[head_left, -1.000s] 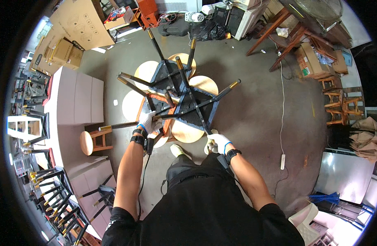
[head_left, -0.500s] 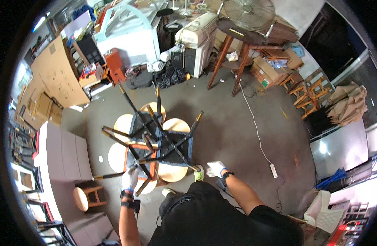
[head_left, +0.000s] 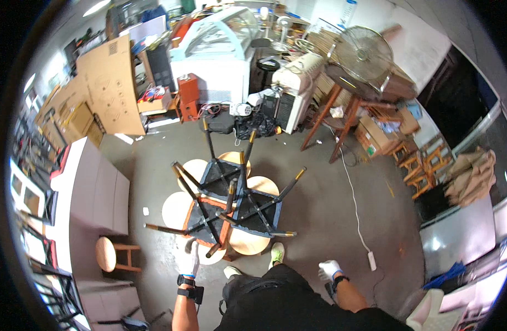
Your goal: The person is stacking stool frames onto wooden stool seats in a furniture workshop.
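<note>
Several upturned seats lie legs-up on a cluster of round pale wooden stool tops (head_left: 179, 209). One has orange edging (head_left: 223, 243) round a black underside; others, such as the right one (head_left: 259, 212), have blue edging. Their dark legs (head_left: 289, 185) with yellowish ends cross and point outward. My left hand (head_left: 191, 260), in a white glove, reaches to the near edge of the orange-edged seat, its fingers stretched out; whether it touches is unclear. Out to the right, my right hand (head_left: 329, 269), also gloved, hangs over the floor with loosely bent fingers, holding nothing.
A small wooden stool (head_left: 106, 255) lies tipped at the left beside a pale cabinet (head_left: 99, 187). At right, a white cord with a power strip (head_left: 372, 261) crosses the floor. Behind stand a freezer (head_left: 212, 80), a fan (head_left: 364, 49) on a tall wooden table and cardboard boxes (head_left: 375, 138).
The view has tilted up, so the seats appear lower and further right. My left hand has shifted to the orange-edged seat's near edge; my right hand has drawn away to the right.
</note>
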A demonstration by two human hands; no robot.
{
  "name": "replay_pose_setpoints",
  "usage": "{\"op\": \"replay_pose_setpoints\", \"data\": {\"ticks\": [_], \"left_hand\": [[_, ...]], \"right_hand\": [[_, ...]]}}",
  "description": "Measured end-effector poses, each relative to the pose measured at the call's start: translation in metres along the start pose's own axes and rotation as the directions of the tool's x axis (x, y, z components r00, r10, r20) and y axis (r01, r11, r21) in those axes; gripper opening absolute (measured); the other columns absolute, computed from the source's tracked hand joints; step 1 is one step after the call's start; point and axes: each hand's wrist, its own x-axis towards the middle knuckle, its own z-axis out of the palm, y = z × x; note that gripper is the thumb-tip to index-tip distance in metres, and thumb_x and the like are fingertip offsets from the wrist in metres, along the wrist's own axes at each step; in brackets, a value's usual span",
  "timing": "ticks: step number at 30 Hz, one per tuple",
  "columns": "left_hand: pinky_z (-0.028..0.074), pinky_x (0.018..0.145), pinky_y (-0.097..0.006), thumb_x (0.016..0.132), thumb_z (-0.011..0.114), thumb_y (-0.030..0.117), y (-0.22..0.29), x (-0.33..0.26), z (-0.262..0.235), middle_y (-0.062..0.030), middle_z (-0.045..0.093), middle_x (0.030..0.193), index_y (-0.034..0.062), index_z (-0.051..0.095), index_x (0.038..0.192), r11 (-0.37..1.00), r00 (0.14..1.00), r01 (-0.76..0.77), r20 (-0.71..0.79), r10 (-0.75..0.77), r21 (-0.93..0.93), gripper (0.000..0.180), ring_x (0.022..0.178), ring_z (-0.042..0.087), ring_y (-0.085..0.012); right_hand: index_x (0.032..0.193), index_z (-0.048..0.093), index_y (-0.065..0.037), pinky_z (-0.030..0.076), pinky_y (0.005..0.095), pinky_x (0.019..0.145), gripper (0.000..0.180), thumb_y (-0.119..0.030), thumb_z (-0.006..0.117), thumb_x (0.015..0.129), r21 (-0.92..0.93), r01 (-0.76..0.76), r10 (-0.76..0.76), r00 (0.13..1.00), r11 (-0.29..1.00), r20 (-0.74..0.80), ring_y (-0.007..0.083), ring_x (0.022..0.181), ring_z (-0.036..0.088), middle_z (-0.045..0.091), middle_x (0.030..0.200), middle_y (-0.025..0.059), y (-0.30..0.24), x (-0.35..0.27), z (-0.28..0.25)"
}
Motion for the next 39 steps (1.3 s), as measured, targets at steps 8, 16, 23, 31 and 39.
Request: {"op": "replay_pose_setpoints", "data": {"ticks": [8,16,23,31,39], "left_hand": [[0.053,0.063,-0.027,0.092,0.064,0.014,-0.039,-0.044,-0.060,-0.0050,0.067,0.079,-0.0023,0.066,0.089,0.849,0.858,0.222,-0.316,-0.404,-0.480,0.017,0.065,0.061,-0.0114],[0.053,0.057,-0.037,0.069,0.069,0.021,-0.208,-0.382,-0.059,-0.0136,0.067,0.067,0.0032,0.069,0.074,0.629,0.712,0.657,-0.068,-0.699,0.414,0.019,0.061,0.065,-0.0291],[0.057,0.061,-0.039,0.089,0.060,0.023,-0.065,-0.673,0.056,-0.0172,0.070,0.074,-0.0024,0.069,0.081,0.371,0.375,0.927,0.173,-0.911,-0.059,0.028,0.066,0.070,-0.0280],[0.056,0.072,-0.040,0.083,0.063,0.028,0.004,-0.780,0.092,-0.0083,0.072,0.093,0.0175,0.069,0.099,0.065,0.063,0.998,0.126,-0.990,0.007,0.021,0.083,0.070,-0.0299],[0.053,0.058,-0.036,0.083,0.068,0.029,-0.038,-0.763,0.013,-0.0087,0.068,0.080,0.0044,0.067,0.096,0.118,0.026,0.852,-0.184,-0.983,-0.510,0.028,0.067,0.067,-0.0230]], "right_hand": [[0.108,0.059,-0.002,0.057,0.0406,0.060,0.025,-0.018,0.065,0.090,-0.158,0.082,-0.059,0.988,0.984,0.144,0.0247,0.066,0.067,0.067,0.084,0.0128,0.041,-0.008,-0.004],[0.117,0.053,-0.002,0.059,0.0444,0.057,0.032,-0.015,0.064,0.089,-0.307,0.110,-0.018,0.957,0.945,0.289,0.0326,0.071,0.068,0.067,0.096,0.0209,0.024,0.044,-0.028],[0.123,0.047,-0.004,0.058,0.0496,0.058,0.037,-0.014,0.061,0.090,-0.090,0.100,-0.054,0.909,0.991,0.414,0.0388,0.073,0.068,0.066,0.099,0.0242,0.025,0.081,-0.053],[0.120,0.047,-0.003,0.056,0.0488,0.053,0.036,-0.011,0.062,0.089,-0.678,0.129,0.202,0.900,0.723,0.386,0.0376,0.069,0.067,0.065,0.091,0.0231,0.076,0.116,-0.089],[0.122,0.047,-0.001,0.058,0.0467,0.058,0.035,-0.014,0.058,0.092,-0.423,0.210,0.038,0.860,0.881,0.508,0.0371,0.075,0.068,0.064,0.100,0.0233,0.085,0.065,-0.060]]}}
